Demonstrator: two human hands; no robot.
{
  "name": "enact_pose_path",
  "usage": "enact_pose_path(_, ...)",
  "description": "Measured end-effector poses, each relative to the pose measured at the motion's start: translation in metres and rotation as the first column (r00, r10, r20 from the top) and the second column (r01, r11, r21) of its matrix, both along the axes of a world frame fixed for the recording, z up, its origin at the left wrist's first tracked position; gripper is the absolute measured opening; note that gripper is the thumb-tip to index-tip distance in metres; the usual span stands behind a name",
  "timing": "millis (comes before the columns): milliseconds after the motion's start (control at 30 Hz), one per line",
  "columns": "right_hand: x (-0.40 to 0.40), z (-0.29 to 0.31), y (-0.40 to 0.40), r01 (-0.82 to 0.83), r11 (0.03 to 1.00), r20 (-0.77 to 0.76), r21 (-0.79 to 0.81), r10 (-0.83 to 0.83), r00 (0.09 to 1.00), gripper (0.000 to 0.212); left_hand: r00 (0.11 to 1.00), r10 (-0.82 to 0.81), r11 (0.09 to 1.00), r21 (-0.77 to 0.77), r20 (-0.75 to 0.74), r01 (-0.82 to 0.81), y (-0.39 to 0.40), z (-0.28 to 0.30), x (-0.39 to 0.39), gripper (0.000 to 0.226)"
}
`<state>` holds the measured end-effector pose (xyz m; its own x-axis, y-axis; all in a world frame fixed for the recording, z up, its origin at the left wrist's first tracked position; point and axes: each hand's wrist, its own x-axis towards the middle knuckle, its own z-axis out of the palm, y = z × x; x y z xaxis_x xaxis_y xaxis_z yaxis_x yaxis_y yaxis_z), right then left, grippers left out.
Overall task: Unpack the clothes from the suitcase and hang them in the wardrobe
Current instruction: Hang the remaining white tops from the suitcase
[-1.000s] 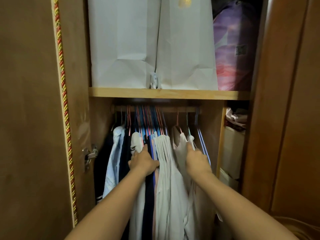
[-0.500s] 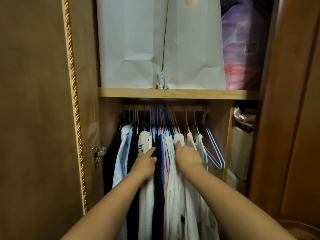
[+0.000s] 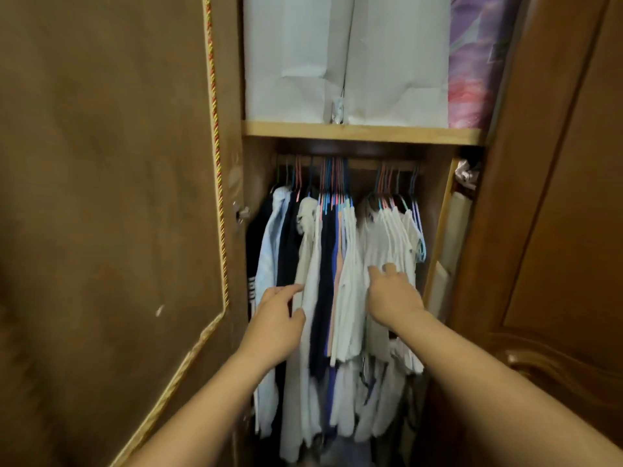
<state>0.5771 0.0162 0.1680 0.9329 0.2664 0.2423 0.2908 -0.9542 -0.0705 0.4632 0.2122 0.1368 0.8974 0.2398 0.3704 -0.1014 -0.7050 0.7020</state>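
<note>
Clothes (image 3: 340, 264) are hanging lengthwise down mid-frame, parting just above both hands. Left hand (image 3: 274, 326) and right hand (image 3: 392, 294) are reaching with loose fingers, gripping nothing

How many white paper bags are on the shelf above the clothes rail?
2. One white paper bag stands at the left of the shelf; the other white bag stands right beside it, next to a purple package. Any behind are hidden.

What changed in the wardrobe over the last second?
Both hands dropped from the hanger tops: left hand now rests open by the left clothes, right hand presses the white shirts rightward. A gap has opened on the rail between two bunches. The paper bags on the shelf stayed put.
</note>
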Motion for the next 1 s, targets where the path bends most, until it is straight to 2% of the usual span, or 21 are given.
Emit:
enact_pose_path(167,-0.082,-0.063,0.006,-0.117,0.99,-0.275,0.083,0.136,0.952,0.059,0.998,0.059,0.998,0.022,0.037,-0.06,-0.017,-0.036,-0.147,0.038)
enact_pose_path(267,-0.128,-0.08,0.01,-0.159,0.971,-0.346,0.176,0.213,0.914,0.061,0.97,0.202,0.979,-0.016,0.138,-0.202,-0.007,-0.045,-0.233,0.036)
enact_pose_path(333,-0.149,-0.09,0.009,-0.18,0.957,-0.351,0.226,0.253,0.902,0.063,0.892,0.375,0.927,-0.128,0.252,-0.354,0.0,-0.048,-0.285,0.034)
enact_pose_path(400,-0.162,-0.099,0.008,-0.19,0.951,-0.336,0.243,0.267,0.904,0.062,0.74,0.575,0.818,-0.224,0.349,-0.53,0.006,-0.052,-0.323,0.024)
enact_pose_path(433,-0.167,-0.103,0.008,-0.186,0.949,-0.334,0.253,0.266,0.904,0.061,0.667,0.654,0.756,-0.263,0.358,-0.6,0.011,-0.056,-0.334,0.019)
enact_pose_path(467,-0.173,-0.106,0.009,-0.181,0.947,-0.339,0.267,0.268,0.902,0.06,0.635,0.703,0.711,-0.309,0.32,-0.632,0.018,-0.062,-0.339,0.022)
enact_pose_path(500,-0.179,-0.109,0.011,-0.179,0.942,-0.351,0.283,0.276,0.895,0.06,0.667,0.707,0.7,-0.364,0.234,-0.615,0.026,-0.066,-0.338,0.035)
enact_pose_path(567,-0.19,-0.114,0.017,-0.186,0.927,-0.374,0.327,0.308,0.875,0.059,0.798,0.6,0.722,-0.466,0.055,-0.511,0.038,-0.069,-0.329,0.059)
enact_pose_path(633,-0.199,-0.117,0.018,-0.201,0.901,-0.362,0.383,0.347,0.865,0.057,0.83,0.558,0.734,-0.461,-0.01,-0.499,0.043,-0.07,-0.317,0.051)
enact_pose_path(700,-0.21,-0.122,0.009,-0.204,0.885,-0.33,0.42,0.357,0.874,0.054,0.792,0.611,0.744,-0.342,0.0,-0.574,0.037,-0.072,-0.315,0.035)
enact_pose_path(767,-0.222,-0.136,-0.009,-0.181,0.897,-0.319,0.403,0.323,0.891,0.051,0.82,0.571,0.789,-0.303,0.039,-0.535,0.021,-0.078,-0.32,0.032)
enact_pose_path(833,-0.241,-0.162,-0.03,-0.146,0.925,-0.339,0.352,0.271,0.901,0.047,0.877,0.475,0.852,-0.288,0.071,-0.438,0.0,-0.087,-0.323,0.036)
enact_pose_path(900,-0.254,-0.188,-0.051,-0.112,0.919,-0.381,0.377,0.264,0.886,0.044,0.934,0.34,0.918,-0.255,0.106,-0.305,-0.023,-0.093,-0.314,0.038)
enact_pose_path(967,-0.256,-0.199,-0.069,-0.038,0.883,-0.365,0.469,0.233,0.902,0.038,0.981,0.142,0.983,-0.138,0.133,-0.123,-0.047,-0.096,-0.296,0.054)
enact_pose_path(1000,-0.254,-0.197,-0.079,0.006,0.854,-0.33,0.521,0.195,0.924,0.036,0.992,0.038,0.999,-0.021,0.117,-0.036,-0.058,-0.094,-0.284,0.062)
